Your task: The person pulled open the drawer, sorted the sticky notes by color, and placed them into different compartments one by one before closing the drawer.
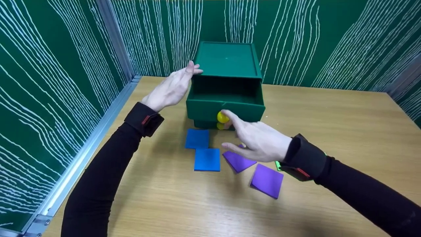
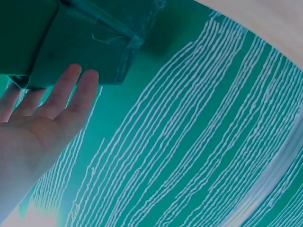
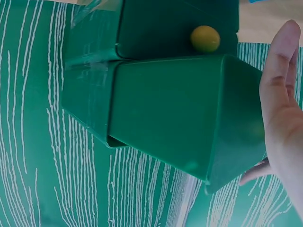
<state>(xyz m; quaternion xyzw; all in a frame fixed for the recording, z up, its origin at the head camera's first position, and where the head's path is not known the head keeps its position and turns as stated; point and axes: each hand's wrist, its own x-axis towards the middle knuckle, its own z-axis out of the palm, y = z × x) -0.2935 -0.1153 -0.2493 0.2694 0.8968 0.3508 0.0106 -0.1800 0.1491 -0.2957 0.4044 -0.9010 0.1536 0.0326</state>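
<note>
A green drawer box [image 1: 227, 59] stands at the back of the table with its upper drawer [image 1: 207, 110] pulled out. The drawer's inside is dark. My left hand [image 1: 174, 85] has its fingers stretched out along the box's left side; the left wrist view shows the fingertips at the green wall [image 2: 85, 52]. At the drawer front, my right hand [image 1: 260, 140] holds its fingers fairly straight, one fingertip at the yellow knob [image 1: 222, 117], the thumb spread away. In the right wrist view, the lower yellow knob [image 3: 205, 39] shows, while the upper one is hidden.
Blue square pieces [image 1: 207, 160] lie before the box, left of two purple ones [image 1: 268, 180]. A bit of something light green [image 1: 278, 165] peeks out beneath the right wrist. Green walls with white wavy lines [image 1: 184, 29] enclose the wooden table [image 1: 345, 138].
</note>
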